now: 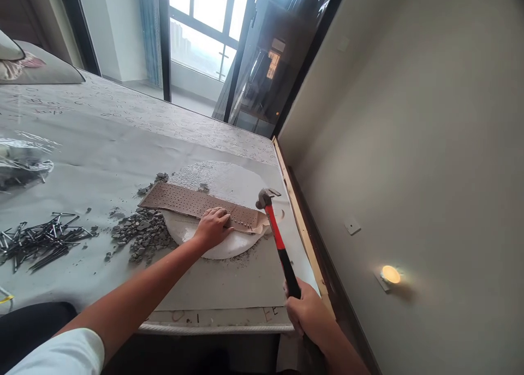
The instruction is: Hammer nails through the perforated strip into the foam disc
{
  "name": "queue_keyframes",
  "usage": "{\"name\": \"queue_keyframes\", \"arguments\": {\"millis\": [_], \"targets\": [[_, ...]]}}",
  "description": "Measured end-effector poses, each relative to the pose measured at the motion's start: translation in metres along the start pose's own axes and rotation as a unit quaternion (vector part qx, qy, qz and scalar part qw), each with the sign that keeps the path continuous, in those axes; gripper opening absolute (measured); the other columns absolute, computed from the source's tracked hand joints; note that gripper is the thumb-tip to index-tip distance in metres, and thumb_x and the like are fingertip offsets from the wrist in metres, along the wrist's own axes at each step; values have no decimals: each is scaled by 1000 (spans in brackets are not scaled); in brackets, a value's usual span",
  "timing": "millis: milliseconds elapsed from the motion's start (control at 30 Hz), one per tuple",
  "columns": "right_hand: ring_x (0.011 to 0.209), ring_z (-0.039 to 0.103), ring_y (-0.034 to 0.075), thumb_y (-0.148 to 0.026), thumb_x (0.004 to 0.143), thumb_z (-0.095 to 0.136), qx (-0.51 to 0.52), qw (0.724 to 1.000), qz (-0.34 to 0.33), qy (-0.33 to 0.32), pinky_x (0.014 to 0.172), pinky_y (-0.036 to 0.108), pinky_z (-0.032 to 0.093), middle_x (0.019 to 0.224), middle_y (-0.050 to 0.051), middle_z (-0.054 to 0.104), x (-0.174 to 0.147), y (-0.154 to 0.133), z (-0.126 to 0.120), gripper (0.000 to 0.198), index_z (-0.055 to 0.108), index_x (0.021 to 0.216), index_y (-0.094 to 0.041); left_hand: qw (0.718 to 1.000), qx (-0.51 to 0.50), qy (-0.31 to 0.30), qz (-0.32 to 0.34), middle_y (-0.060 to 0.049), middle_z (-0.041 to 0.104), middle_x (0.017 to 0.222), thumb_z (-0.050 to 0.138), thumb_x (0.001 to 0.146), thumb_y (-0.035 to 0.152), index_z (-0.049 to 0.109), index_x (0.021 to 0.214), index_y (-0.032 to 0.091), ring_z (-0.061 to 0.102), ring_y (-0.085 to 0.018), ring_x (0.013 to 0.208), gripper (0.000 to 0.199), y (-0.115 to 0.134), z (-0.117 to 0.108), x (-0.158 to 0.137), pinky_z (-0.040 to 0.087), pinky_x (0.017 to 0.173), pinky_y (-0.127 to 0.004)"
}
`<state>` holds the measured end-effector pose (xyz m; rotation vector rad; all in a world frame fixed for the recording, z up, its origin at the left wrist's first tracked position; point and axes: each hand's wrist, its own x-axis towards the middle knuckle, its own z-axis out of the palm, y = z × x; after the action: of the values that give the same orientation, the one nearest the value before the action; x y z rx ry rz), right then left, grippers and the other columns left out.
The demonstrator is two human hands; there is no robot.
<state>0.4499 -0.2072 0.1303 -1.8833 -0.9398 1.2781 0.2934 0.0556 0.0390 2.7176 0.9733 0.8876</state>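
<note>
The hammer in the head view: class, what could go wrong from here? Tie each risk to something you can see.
A stray blow from the hammer in the right hand might hit the left hand, which rests on the perforated strip.
The strip could tip or shift if struck at its left end, which juts past the round white slab.
Loose nails might prick someone.

Washed-out daylight fills the window (204,28) at eleven o'clock; reflections streak glass (282,47) at twelve; a lamp (391,274) glows at four; the wall (429,146) darkens toward two.
</note>
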Motion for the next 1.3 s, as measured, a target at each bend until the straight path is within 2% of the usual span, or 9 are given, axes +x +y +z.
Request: {"name": "queue_keyframes", "arguments": {"millis": [233, 333, 500, 600, 667, 800, 933, 1100, 1300], "targets": [[27, 26, 8, -15, 56, 36, 0, 999, 35, -1, 32, 21, 19, 34, -12, 26, 12, 15, 19, 17, 32, 71, -23, 1000, -5, 7, 3, -11, 61, 109, 58, 74, 39, 66, 96, 22, 50, -29, 109, 28, 0, 1, 2, 35, 95, -45], [28, 25, 8, -18, 59, 37, 47, 999, 3, -4, 33, 22, 20, 39, -12, 29, 4, 17, 25, 16, 32, 74, -23, 1000, -21, 2, -11, -11, 61, 109, 57, 75, 37, 65, 98, 21, 53, -29, 107, 30, -1, -3, 5, 37, 95, -45], [41, 32, 8, -17, 68, 40, -54, 996, -75, 14, 43, 23, 27, 52, -7, 34, -19, 16, 38, 7, 35, 68, -22, 979, -153, 85, -105, -10, 59, 118, 44, 81, 33, 60, 113, 20, 56, -24, 106, 38, -9, -46, -6, 48, 86, -38], [55, 43, 12, -12, 68, 44, -217, 966, -136, 24, 51, 24, 29, 60, -1, 49, -18, 24, 54, 8, 44, 70, -19, 946, -199, 166, -194, -7, 60, 118, 40, 81, 32, 60, 113, 20, 57, -22, 103, 40, -19, -83, -27, 49, 86, -35], [59, 50, 16, -10, 65, 48, -354, 926, -127, 34, 52, 25, 28, 65, 3, 57, -9, 30, 68, 15, 49, 78, -18, 934, -212, 186, -219, -6, 61, 115, 40, 78, 31, 62, 109, 20, 57, -22, 102, 39, -28, -102, -43, 47, 90, -35], [69, 61, 25, -13, 66, 53, -548, 825, -130, 37, 54, 27, 31, 78, 11, 66, 20, 31, 97, 26, 53, 92, -17, 936, -218, 177, -215, -6, 61, 115, 42, 75, 30, 63, 106, 20, 58, -22, 100, 39, -42, -123, -65, 47, 89, -35], [72, 65, 27, -17, 70, 55, -606, 775, -177, 20, 57, 28, 37, 84, 12, 68, 51, 22, 118, 28, 53, 98, -15, 946, -215, 163, -181, -5, 62, 113, 43, 76, 30, 63, 104, 21, 59, -21, 98, 36, -46, -128, -75, 49, 87, -34], [79, 65, 27, -19, 76, 53, -626, 755, -195, -2, 65, 31, 43, 89, 13, 68, 85, 16, 123, 25, 57, 100, -14, 962, -199, 138, -124, -6, 62, 112, 43, 78, 30, 63, 103, 23, 58, -23, 102, 33, -46, -124, -80, 49, 87, -35], [100, 56, 27, -45, 70, 66, -604, 763, -227, 32, 88, 35, 40, 103, 14, 63, 89, -2, 102, 41, 63, 97, -14, 971, -195, 97, -97, -7, 64, 107, 44, 78, 29, 65, 98, 22, 62, -22, 95, 31, -51, -116, -82, 51, 82, -33]]}}
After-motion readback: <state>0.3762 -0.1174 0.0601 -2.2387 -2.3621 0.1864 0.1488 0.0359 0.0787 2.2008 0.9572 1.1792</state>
